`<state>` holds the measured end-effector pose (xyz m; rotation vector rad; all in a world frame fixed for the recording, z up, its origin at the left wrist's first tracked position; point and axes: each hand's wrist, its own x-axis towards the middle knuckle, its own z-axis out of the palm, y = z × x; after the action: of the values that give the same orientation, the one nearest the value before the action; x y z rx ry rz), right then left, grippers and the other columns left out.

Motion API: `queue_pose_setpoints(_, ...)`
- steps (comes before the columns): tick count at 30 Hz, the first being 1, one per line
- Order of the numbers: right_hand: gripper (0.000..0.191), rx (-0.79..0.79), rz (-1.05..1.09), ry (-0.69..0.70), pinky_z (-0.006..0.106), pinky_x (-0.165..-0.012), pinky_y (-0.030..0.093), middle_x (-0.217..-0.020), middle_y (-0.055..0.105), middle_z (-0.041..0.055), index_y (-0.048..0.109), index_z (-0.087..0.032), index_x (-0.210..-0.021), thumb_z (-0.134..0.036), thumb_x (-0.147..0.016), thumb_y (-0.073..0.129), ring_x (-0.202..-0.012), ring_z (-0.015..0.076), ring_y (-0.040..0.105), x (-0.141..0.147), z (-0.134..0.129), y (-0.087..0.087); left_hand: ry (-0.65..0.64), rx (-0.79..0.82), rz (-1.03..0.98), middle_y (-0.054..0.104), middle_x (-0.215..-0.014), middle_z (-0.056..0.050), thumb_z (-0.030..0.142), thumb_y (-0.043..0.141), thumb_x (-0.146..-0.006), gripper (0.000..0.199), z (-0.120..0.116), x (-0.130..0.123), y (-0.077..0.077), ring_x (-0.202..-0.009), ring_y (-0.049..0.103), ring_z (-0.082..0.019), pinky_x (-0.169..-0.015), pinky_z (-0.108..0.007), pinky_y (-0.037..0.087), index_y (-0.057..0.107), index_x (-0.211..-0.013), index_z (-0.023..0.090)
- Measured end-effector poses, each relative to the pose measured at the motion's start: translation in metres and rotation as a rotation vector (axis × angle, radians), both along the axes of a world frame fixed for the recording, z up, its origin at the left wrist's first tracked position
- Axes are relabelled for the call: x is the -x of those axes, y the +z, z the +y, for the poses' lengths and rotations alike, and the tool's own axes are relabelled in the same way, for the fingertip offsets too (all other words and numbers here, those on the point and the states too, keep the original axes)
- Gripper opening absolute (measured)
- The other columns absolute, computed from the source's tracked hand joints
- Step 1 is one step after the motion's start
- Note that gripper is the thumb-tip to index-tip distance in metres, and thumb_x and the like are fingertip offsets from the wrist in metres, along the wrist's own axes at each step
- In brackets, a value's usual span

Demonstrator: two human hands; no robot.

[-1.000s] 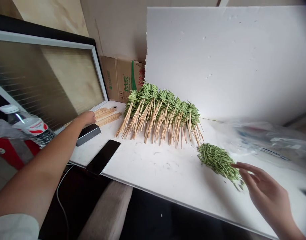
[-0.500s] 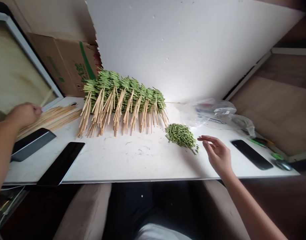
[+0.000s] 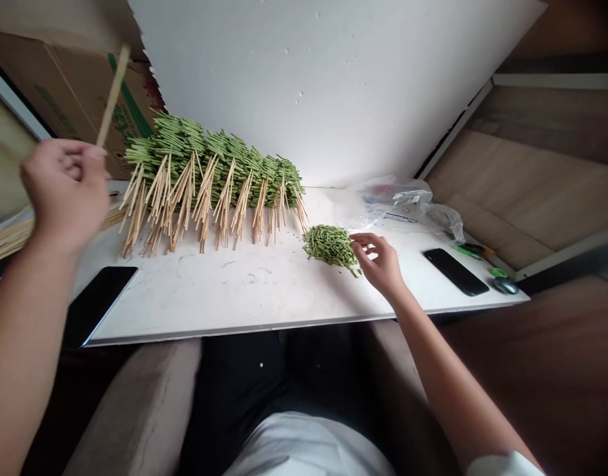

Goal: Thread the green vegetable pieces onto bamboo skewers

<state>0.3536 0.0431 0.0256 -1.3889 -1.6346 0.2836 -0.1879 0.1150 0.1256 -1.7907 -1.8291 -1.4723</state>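
Observation:
My left hand (image 3: 70, 188), raised at the left, is closed on a thin wooden stick (image 3: 114, 96) that points upward. My right hand (image 3: 380, 264) is at the right edge of a pile of short green bean pieces (image 3: 328, 244), thumb and fingertips close together; whatever lies between them is too small to make out. Along the back of the white table stand rows of green pieces on skewers (image 3: 214, 158), their bare wooden ends fanned toward me. More loose sticks (image 3: 10, 239) lie at the far left, partly behind my left arm.
A black phone (image 3: 102, 301) lies at the front left and another (image 3: 455, 271) at the right, near a mouse (image 3: 505, 285). Clear plastic bags (image 3: 407, 198) lie at the back right. A cardboard box (image 3: 60, 92) stands behind the left side, beside a white panel (image 3: 333, 86).
My left hand has come up and right from the loose sticks, with a stick in it. The whole view has shifted; my right hand stays by the green pile.

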Motion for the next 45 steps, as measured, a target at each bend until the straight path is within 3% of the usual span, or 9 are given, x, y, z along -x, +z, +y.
queue_pose_setpoints(3,0.024,-0.003,-0.094,-0.009,0.043,-0.081,0.056,-0.094,0.079,0.0099,0.08,-0.023,-0.109,-0.033,-0.096,0.063,-0.093,0.0279,0.066,0.002,0.005,-0.003,-0.144,0.038,0.016,0.075,-0.113,-0.009,0.043,0.051,-0.111,0.047,-0.036,-0.058,-0.021,-0.095,0.072,-0.012,-0.092,-0.035,0.061,0.064,-0.131,0.003)
queue_pose_setpoints(7,0.024,-0.025,-0.203,0.0,0.047,-0.093,0.051,-0.09,0.077,0.0091,0.081,-0.021,-0.106,-0.028,-0.095,0.061,-0.089,0.0269,0.064,0.006,0.012,-0.009,-0.325,0.216,0.014,0.078,-0.101,-0.006,0.039,0.058,-0.105,0.035,-0.081,-0.119,-0.058,-0.086,0.073,-0.016,-0.079,-0.028,0.06,0.072,-0.123,0.013)
queue_pose_setpoints(12,0.025,-0.012,-0.276,0.006,0.048,-0.099,0.046,-0.09,0.076,0.0093,0.081,-0.019,-0.106,-0.025,-0.094,0.06,-0.088,0.0269,0.065,0.007,0.012,-0.021,-0.432,0.38,-0.043,0.078,-0.093,-0.007,0.043,0.057,-0.1,0.034,-0.098,-0.143,-0.111,-0.081,0.074,-0.022,-0.076,-0.032,0.058,0.074,-0.114,0.018)
queue_pose_setpoints(15,0.025,-0.003,-0.307,-0.022,0.048,-0.101,0.046,-0.09,0.077,0.01,0.081,-0.018,-0.107,-0.024,-0.094,0.06,-0.087,0.0267,0.066,0.003,0.009,-0.024,-0.462,0.401,-0.027,0.079,-0.095,-0.008,0.048,0.058,-0.099,0.035,-0.102,-0.145,-0.13,-0.083,0.073,-0.023,-0.078,-0.032,0.057,0.075,-0.109,0.019)
queue_pose_setpoints(26,0.024,0.137,-0.272,-0.053,0.037,-0.088,0.055,-0.098,0.082,0.0116,0.083,-0.017,-0.109,-0.021,-0.093,0.064,-0.089,0.0261,0.072,-0.024,0.006,0.009,-0.512,0.447,-0.053,0.076,-0.09,-0.007,0.051,0.062,-0.093,0.034,-0.098,-0.14,-0.148,-0.083,0.071,-0.023,-0.076,-0.032,0.054,0.073,-0.1,0.02)
queue_pose_setpoints(30,0.013,0.178,-0.314,0.012,0.034,-0.085,0.054,-0.09,0.082,0.0093,0.082,-0.018,-0.09,-0.025,-0.092,0.071,-0.086,0.0248,0.072,-0.007,0.0,-0.004,-0.525,0.415,-0.067,0.074,-0.088,-0.007,0.052,0.063,-0.093,0.034,-0.101,-0.146,-0.154,-0.081,0.07,-0.022,-0.074,-0.03,0.054,0.073,-0.1,0.019)
queue_pose_setpoints(37,0.007,0.074,-0.446,-0.15,0.04,-0.084,0.053,-0.091,0.077,0.0141,0.079,-0.02,-0.089,-0.026,-0.091,0.075,-0.101,0.032,0.062,0.007,0.011,-0.038,-0.512,0.388,-0.051,0.075,-0.089,-0.007,0.052,0.063,-0.095,0.036,-0.103,-0.146,-0.154,-0.079,0.069,-0.02,-0.075,-0.03,0.054,0.073,-0.102,0.019)
queue_pose_setpoints(42,0.009,0.023,-0.349,-0.129,0.045,-0.089,0.054,-0.09,0.077,0.014,0.078,-0.021,-0.085,-0.025,-0.091,0.073,-0.1,0.0324,0.062,0.005,0.014,-0.039,-0.513,0.379,-0.042,0.075,-0.091,-0.008,0.052,0.063,-0.095,0.035,-0.103,-0.146,-0.153,-0.08,0.07,-0.02,-0.077,-0.03,0.055,0.074,-0.103,0.019)
queue_pose_setpoints(45,0.013,0.032,-0.104,-0.072,0.044,-0.089,0.055,-0.091,0.079,0.0118,0.079,-0.021,-0.085,-0.034,-0.087,0.078,-0.095,0.0298,0.068,0.009,0.009,-0.033,-0.523,0.368,-0.058,0.075,-0.091,-0.008,0.053,0.064,-0.096,0.037,-0.105,-0.148,-0.152,-0.079,0.069,-0.02,-0.077,-0.03,0.055,0.074,-0.103,0.019)
